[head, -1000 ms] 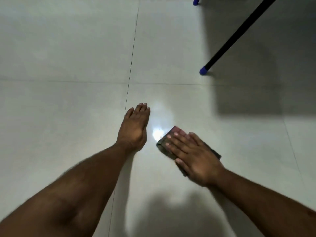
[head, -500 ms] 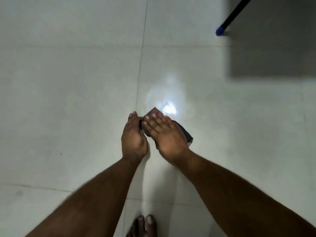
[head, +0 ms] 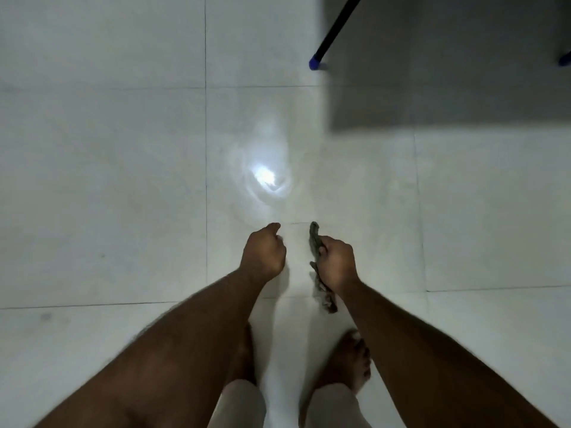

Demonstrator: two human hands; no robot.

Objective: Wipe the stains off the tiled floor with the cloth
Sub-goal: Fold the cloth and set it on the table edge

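Both hands fisted — left hand (head: 263, 253), right hand (head: 336, 262).

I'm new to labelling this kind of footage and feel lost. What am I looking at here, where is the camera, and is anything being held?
No machine here: a person wears one wide-angle camera on the head, looking down, so both bare forearms reach into the picture from below. The right hand is closed around a crumpled dark grey cloth, whose ends hang out above and below the fist. The left hand is loosely curled and holds nothing visible. Beneath lies the glossy pale tiled floor, with a bright light reflection. The person's bare feet show at the bottom. At top right stands a black furniture leg with a blue cap.
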